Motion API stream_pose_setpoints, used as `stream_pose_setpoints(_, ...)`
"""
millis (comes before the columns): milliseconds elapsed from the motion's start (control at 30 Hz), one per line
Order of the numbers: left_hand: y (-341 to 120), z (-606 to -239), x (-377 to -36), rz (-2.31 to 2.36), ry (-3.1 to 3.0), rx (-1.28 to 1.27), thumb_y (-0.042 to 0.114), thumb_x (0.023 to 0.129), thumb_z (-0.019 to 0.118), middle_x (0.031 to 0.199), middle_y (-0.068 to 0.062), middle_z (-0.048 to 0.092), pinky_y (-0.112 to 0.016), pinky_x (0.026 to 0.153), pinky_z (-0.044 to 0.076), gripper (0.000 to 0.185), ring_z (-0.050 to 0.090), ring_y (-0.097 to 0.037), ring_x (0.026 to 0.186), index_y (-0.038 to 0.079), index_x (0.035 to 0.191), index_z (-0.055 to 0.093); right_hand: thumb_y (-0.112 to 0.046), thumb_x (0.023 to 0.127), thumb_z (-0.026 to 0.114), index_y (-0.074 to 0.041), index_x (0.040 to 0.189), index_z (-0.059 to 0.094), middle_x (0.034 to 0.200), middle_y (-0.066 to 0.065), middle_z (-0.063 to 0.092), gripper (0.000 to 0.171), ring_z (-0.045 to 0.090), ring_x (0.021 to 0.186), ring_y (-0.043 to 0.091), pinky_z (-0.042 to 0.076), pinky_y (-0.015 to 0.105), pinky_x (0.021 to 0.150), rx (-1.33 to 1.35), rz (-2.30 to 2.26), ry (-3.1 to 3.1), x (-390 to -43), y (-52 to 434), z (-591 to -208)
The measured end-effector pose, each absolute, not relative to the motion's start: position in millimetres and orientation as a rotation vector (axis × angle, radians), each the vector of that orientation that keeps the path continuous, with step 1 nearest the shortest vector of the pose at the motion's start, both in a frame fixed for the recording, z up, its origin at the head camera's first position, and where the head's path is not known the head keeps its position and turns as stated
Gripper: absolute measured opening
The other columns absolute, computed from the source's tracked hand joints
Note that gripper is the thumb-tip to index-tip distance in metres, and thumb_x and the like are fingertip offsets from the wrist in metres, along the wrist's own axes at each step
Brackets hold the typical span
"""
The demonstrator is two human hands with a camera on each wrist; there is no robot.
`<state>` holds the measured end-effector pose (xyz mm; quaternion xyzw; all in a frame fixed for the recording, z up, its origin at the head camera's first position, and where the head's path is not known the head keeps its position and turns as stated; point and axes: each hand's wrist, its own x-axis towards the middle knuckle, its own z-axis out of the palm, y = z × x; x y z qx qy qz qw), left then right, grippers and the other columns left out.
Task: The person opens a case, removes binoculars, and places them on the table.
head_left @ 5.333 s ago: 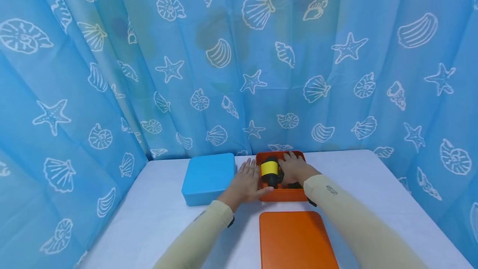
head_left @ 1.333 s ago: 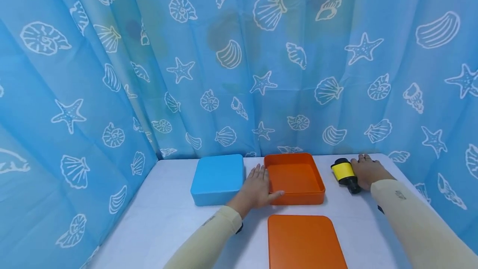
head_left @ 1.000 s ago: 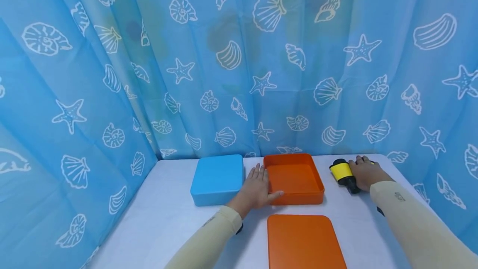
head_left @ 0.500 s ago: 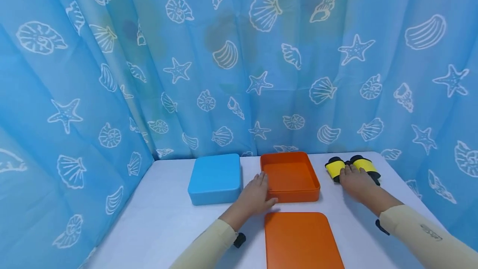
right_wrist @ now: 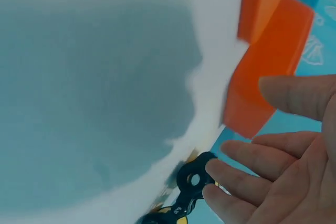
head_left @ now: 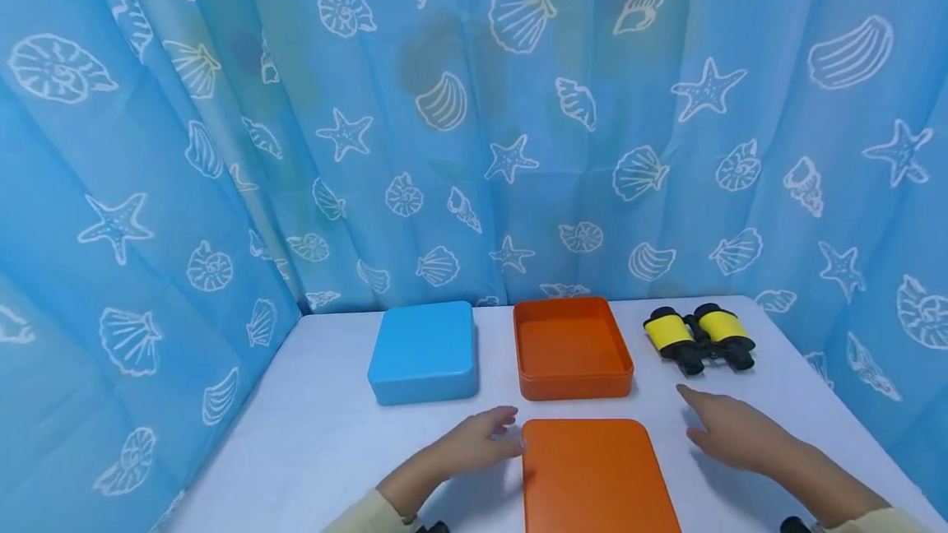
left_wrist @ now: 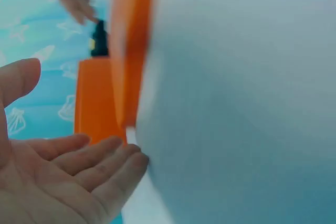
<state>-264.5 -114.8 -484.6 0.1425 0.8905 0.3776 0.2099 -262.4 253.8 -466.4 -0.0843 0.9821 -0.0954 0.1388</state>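
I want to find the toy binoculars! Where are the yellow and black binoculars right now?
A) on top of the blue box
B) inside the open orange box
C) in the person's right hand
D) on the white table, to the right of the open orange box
D: the yellow and black binoculars lie on the white table, right of the empty open orange box, and the right hand hovers nearer the camera, apart from them.

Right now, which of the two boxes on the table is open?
The orange box, between the closed blue box and the binoculars. Its inside shows, and its orange lid lies flat in front of it.
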Motion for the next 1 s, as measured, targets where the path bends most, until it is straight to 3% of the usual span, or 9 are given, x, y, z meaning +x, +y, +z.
stream_pose_setpoints(100,-123.8,-488.9,-246.7,1.126,2.351,0.29,0.042,0.086,0.072,0.131,-0.004,0.059,-0.058,0.098,0.042,0.062,0.052,-0.028,0.124,0.012,0.137,0.054,-0.044,0.081,0.076,0.004,0.14,0.045,0.127,0.024,0.058,0.082,0.055,0.112,0.043,0.046,0.061,0.089,-0.208,-0.384,2.752,-246.4,249.6,-472.1)
stream_pose_setpoints(200,-125.5,-494.2,-229.2,1.032,2.391,0.182,0.046,0.077,0.079,0.13,-0.002,0.06,-0.063,0.097,0.04,0.068,0.053,-0.029,0.12,0.017,0.134,0.057,-0.057,0.075,0.075,0.001,0.142,0.044,0.131,0.023,0.056,0.093,0.054,0.114,0.043,0.045,0.063,0.089,-0.164,-0.496,2.67,-231.4,248.2,-477.3)
stream_pose_setpoints(367,-120.7,-499.3,-212.4,0.968,2.365,0.015,0.053,0.064,0.084,0.132,-0.001,0.057,-0.071,0.085,0.041,0.08,0.053,-0.029,0.11,0.026,0.134,0.056,-0.069,0.068,0.073,-0.003,0.145,0.042,0.134,0.023,0.053,0.105,0.052,0.113,0.044,0.045,0.067,0.085,-0.083,-0.627,2.568,-213.9,247.6,-486.9)
stream_pose_setpoints(600,-112.0,-497.8,-209.6,1.016,2.311,0.054,0.054,0.066,0.082,0.142,-0.005,0.049,-0.072,0.09,0.037,0.085,0.049,-0.032,0.122,0.026,0.14,0.051,-0.069,0.067,0.072,-0.002,0.147,0.038,0.141,0.023,0.046,0.109,0.047,0.12,0.046,0.042,0.067,0.089,-0.006,-0.793,2.479,-204.6,236.8,-500.5)
stream_pose_setpoints(1000,-105.0,-496.1,-209.3,0.962,2.33,0.106,0.058,0.069,0.079,0.143,-0.004,0.049,-0.068,0.093,0.038,0.089,0.05,-0.029,0.121,0.021,0.144,0.047,-0.068,0.071,0.07,0.0,0.147,0.036,0.145,0.021,0.043,0.107,0.047,0.121,0.042,0.037,0.068,0.093,-0.039,-0.877,2.44,-197.1,222.8,-503.4)
